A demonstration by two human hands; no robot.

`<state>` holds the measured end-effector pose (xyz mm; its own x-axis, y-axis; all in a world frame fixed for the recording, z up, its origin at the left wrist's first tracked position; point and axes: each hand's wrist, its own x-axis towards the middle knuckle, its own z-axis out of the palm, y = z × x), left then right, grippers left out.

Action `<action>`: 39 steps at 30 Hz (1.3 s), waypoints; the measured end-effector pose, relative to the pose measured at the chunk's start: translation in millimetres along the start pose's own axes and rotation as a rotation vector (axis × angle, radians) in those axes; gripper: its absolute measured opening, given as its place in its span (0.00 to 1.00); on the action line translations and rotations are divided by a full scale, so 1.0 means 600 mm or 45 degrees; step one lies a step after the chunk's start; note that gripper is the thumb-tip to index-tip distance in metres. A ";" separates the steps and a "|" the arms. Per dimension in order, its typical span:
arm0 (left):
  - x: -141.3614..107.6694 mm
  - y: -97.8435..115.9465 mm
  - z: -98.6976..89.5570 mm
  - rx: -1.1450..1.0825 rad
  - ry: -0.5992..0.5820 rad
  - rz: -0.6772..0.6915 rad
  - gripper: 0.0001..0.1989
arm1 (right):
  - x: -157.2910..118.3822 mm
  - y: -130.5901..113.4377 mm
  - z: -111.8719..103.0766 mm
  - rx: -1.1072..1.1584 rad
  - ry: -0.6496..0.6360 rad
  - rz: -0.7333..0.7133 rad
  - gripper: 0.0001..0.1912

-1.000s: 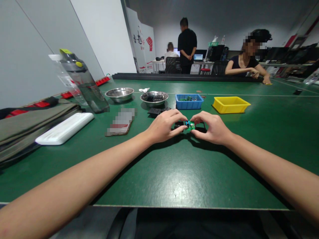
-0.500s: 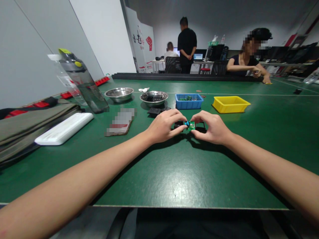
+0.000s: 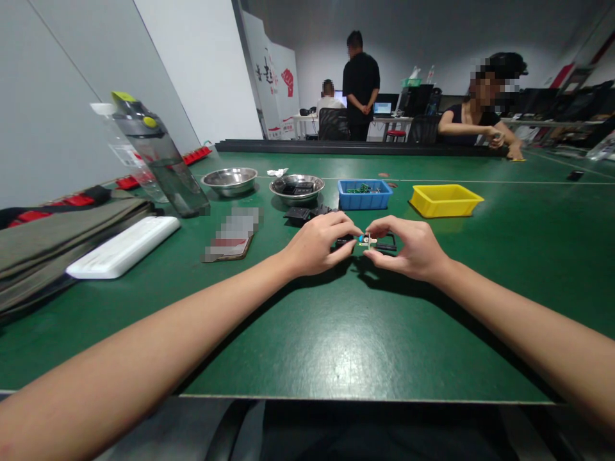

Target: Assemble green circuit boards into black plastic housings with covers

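Observation:
A small circuit board point(image 3: 369, 241) with a blue part on its left side is held just above the green table, turned nearly edge-on to me. The thumb and fingers of my right hand point(image 3: 413, 248) pinch the board at its top and bottom. From the other side my left hand point(image 3: 319, 243) closes its fingertips on the blue part; fine detail there is too small to tell. Behind the fingers lie black plastic frames point(image 3: 387, 246), partly hidden. More black plastic parts point(image 3: 298, 216) rest just beyond my left hand.
Farther back stand a steel bowl point(image 3: 230, 182), another steel bowl point(image 3: 296, 197) with black parts, a blue bin point(image 3: 365, 201) with circuit boards, and a yellow bin point(image 3: 446, 205). Leftward are a phone point(image 3: 235, 238), white power bank point(image 3: 125, 247), bottle point(image 3: 163, 166) and bag point(image 3: 57, 240). A person sits across the table.
The circuit board has turned in my fingers, from its green face showing to nearly edge-on. My right hand has shifted slightly; my left hand stays about where it was.

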<state>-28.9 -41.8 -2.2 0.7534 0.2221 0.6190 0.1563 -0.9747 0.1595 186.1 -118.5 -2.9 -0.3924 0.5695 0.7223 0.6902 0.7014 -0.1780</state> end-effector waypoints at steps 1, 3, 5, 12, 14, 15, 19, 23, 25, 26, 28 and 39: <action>0.000 0.001 -0.001 0.002 0.001 -0.007 0.09 | 0.000 0.001 0.000 -0.001 -0.001 -0.004 0.09; 0.000 0.002 -0.003 0.003 0.005 -0.023 0.09 | 0.000 0.005 0.000 -0.006 -0.013 -0.023 0.10; 0.000 0.003 -0.005 -0.003 0.010 -0.027 0.10 | 0.000 0.008 0.000 -0.025 -0.019 -0.051 0.12; 0.000 0.001 -0.002 -0.003 0.032 -0.006 0.16 | 0.000 0.010 0.004 -0.028 0.003 -0.072 0.15; 0.000 0.000 -0.001 -0.007 0.032 0.008 0.16 | 0.000 0.010 0.005 -0.006 0.012 -0.080 0.14; 0.000 0.000 -0.001 -0.007 0.029 0.017 0.16 | 0.001 0.009 0.006 -0.004 0.020 -0.085 0.14; 0.000 -0.002 0.000 0.006 0.033 0.066 0.15 | 0.001 0.009 0.006 -0.012 0.047 -0.104 0.13; 0.000 -0.004 -0.002 0.034 0.030 0.083 0.15 | 0.001 0.007 0.003 -0.008 0.016 -0.066 0.13; 0.000 -0.005 -0.003 0.048 0.011 0.062 0.15 | 0.001 0.007 0.000 -0.011 0.002 -0.033 0.13; 0.000 -0.005 -0.004 0.056 0.002 0.047 0.15 | 0.001 0.007 -0.001 -0.011 0.001 -0.020 0.14; 0.000 -0.006 -0.006 0.067 -0.005 0.026 0.15 | 0.001 0.007 -0.002 -0.004 0.007 -0.004 0.14; 0.001 -0.009 -0.007 0.067 0.022 0.050 0.14 | 0.000 0.011 0.001 0.002 0.026 -0.012 0.15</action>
<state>-32.1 -36.4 0.5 0.7483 0.1836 0.6375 0.1606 -0.9825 0.0944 190.5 -113.7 -4.4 -0.3865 0.5540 0.7373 0.6856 0.7074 -0.1722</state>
